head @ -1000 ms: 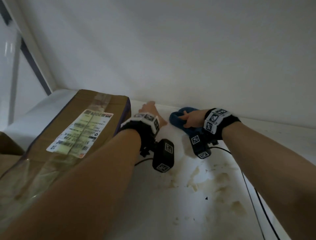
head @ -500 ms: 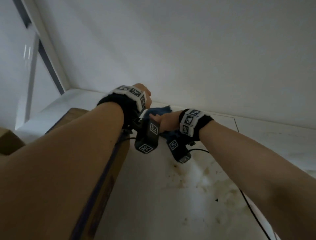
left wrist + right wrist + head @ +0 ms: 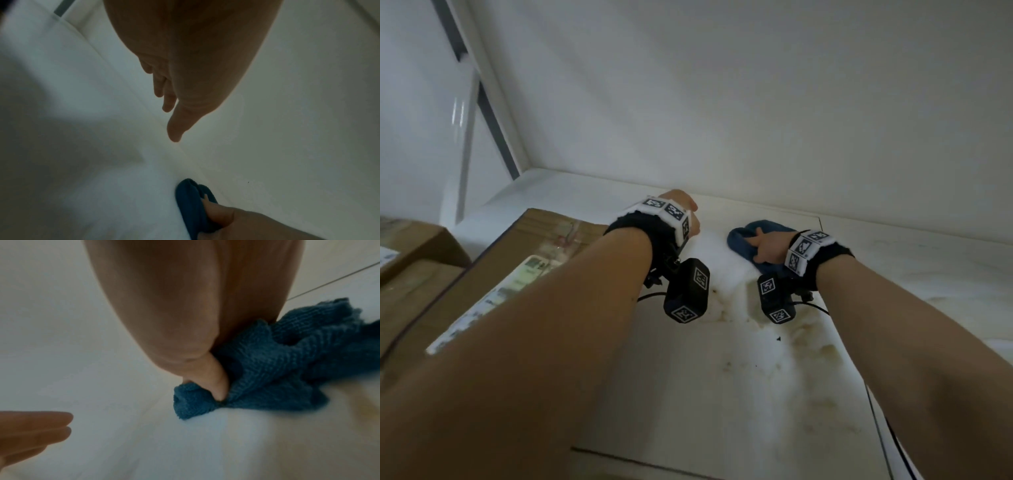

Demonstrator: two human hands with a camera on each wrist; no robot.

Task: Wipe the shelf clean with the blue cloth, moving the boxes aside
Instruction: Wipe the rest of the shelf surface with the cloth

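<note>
The blue cloth [image 3: 751,236] lies bunched on the white shelf [image 3: 715,394] near the back wall. My right hand [image 3: 765,245] grips it, and the right wrist view shows the thumb [image 3: 216,382] dug into a fold of the blue cloth [image 3: 287,369]. My left hand [image 3: 683,207] is to its left, held just over the shelf with fingers [image 3: 165,97] straight and nothing in it. A taped cardboard box [image 3: 527,260] with a label sits under my left forearm. In the left wrist view the blue cloth [image 3: 191,203] is at the bottom.
More brown boxes [image 3: 410,250] stand at the far left. Yellowish stains [image 3: 801,339] mark the shelf in front of the cloth. The white back wall [image 3: 756,120] rises right behind both hands. A dark cable [image 3: 893,438] runs along the right.
My right hand swept the cloth left toward the left hand, then back right. My left hand lifted off the shelf beside the box and now hovers apart from the cloth.
</note>
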